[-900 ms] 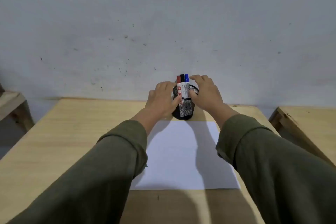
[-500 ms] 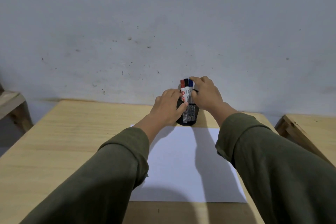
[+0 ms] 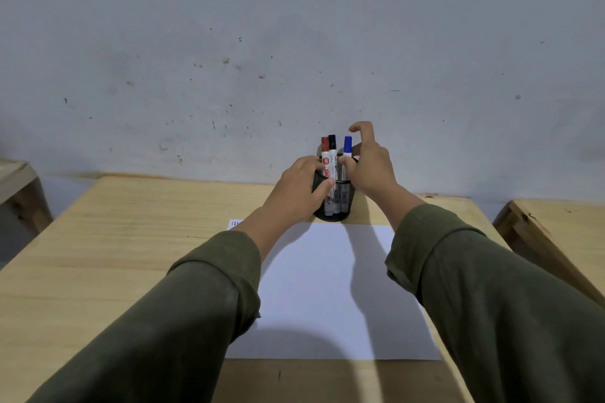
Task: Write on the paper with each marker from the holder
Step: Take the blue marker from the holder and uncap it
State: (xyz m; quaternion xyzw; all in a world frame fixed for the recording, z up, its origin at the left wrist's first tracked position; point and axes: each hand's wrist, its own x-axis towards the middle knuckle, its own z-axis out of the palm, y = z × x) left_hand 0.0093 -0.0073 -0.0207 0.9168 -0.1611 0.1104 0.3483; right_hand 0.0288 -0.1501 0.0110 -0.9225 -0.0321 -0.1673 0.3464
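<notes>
Far edge of wooden tabletop [image 3: 131,239]: left hand [image 3: 294,186] grips black mesh cylinder holder [image 3: 337,208]; right hand [image 3: 370,168] pinches blue-capped white marker [image 3: 347,144].

Near frame centre, on the white barrel of the red-capped marker [image 3: 325,154]: a round red emblem with a white star-like sign, then red capitals readable only as "SN", the rest cut off by the thumb of the left hand [image 3: 299,185]. On the black-capped marker [image 3: 333,159] beside it, fine dark print, too small to read, lost lower down behind the mesh of the holder [image 3: 339,211]. On the blue-capped marker [image 3: 347,144], nothing legible. Left of centre, on a white slip [image 3: 233,223] at the far left corner of the paper [image 3: 327,288], tiny red marks, unreadable.
</notes>
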